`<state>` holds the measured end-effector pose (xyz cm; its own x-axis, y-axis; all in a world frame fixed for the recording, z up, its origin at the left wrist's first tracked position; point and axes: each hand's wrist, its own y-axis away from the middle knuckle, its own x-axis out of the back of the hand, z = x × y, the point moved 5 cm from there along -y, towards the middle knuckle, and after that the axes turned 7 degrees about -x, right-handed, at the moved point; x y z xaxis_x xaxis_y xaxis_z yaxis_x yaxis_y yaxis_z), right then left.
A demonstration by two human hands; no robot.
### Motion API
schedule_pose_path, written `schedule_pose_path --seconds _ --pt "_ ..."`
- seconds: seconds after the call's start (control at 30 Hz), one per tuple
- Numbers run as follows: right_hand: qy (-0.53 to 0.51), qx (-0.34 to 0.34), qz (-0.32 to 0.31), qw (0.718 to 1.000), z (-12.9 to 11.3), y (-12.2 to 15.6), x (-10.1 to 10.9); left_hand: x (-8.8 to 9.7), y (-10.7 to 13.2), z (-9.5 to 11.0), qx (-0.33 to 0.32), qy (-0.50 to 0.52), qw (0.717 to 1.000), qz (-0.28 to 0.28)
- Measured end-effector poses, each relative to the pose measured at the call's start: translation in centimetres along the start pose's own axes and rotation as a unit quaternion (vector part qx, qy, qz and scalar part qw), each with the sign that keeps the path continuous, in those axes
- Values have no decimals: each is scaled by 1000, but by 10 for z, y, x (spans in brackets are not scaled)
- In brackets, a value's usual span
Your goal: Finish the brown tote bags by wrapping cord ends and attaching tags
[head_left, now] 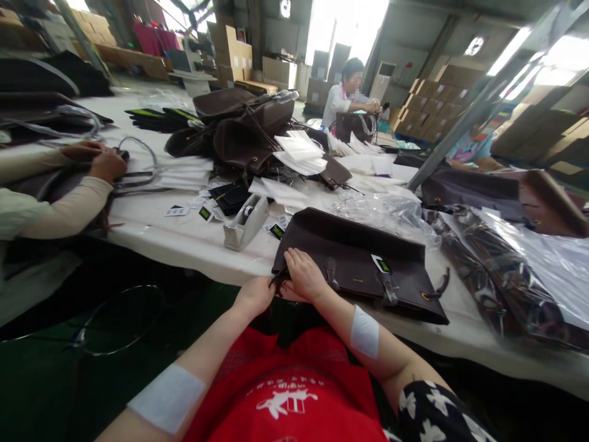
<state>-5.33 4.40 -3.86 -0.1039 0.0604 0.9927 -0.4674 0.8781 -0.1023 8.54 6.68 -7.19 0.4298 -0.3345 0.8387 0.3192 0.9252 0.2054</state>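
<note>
A dark brown handbag [363, 282] lies flat along the front edge of the table, its left end towards my hands. My left hand [254, 298] is closed at that end, pinching a thin dark strap [277, 280] of the bag. Over the bag's left corner my right hand [304, 274] is curled, its thumb side low and its fingertips on the brown side; part of its grip is hidden. A small tag with a green patch [381, 264] lies on the bag's front, near a plastic-wrapped buckle strap [390, 288]. At the right end hangs a short strap [442, 283].
Behind the bag stand a grey tape dispenser [247, 222], loose tags [205, 212], white foam sheets [299, 150] and crumpled clear plastic [381, 215]. Brown bags [243, 138] are piled farther back. Plastic-wrapped bags [510, 276] lie right. A co-worker's hands [103, 162] work at left.
</note>
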Motion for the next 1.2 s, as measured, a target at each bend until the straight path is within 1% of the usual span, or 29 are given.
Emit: schedule_pose_path --seconds 0.07,0.23,0.3,0.37,0.43,0.5,0.6,0.63,0.73,0.83,0.93,1.07,1.1,1.13,1.2 --pt "0 8 -8 1000 -3 -6 -5 0 2 0 -4 -1 1000 5" --pt "15 -21 -7 1000 3 -8 -19 1 9 1 -12 2 1000 13" --pt "13 -26 -2 1000 4 -7 -20 -1 12 -2 19 83 996 0" --pt "12 -31 2 999 4 -8 -18 -8 17 -6 74 208 975 -41" --pt "9 -39 -3 999 4 -9 -17 -16 26 -10 117 296 944 -83" --pt "2 -49 -12 999 6 -11 -17 -20 38 -12 128 353 922 -95" --pt "-10 -58 -22 998 8 -12 -18 -24 63 -18 144 445 879 -92" --pt "-14 -60 -22 998 8 -12 -18 -25 72 -20 148 462 870 -92" --pt "-23 -62 -28 997 7 -11 -19 -26 97 -24 152 483 857 -100" --pt "-31 -68 -33 997 2 -10 -16 -29 110 -25 153 508 840 -111" --pt "-43 -70 -25 996 -3 -10 -7 -32 111 -24 168 538 819 -108" --pt "-73 7 -25 997 -16 -11 7 -35 107 -18 169 590 784 -99" --pt "-79 9 -27 996 -19 -11 8 -35 107 -16 169 595 779 -102" --pt "-82 -5 -27 996 -20 -12 8 -36 106 -14 171 598 776 -106" --pt "-77 -54 -23 995 -21 -13 5 -34 106 -13 174 601 773 -110"
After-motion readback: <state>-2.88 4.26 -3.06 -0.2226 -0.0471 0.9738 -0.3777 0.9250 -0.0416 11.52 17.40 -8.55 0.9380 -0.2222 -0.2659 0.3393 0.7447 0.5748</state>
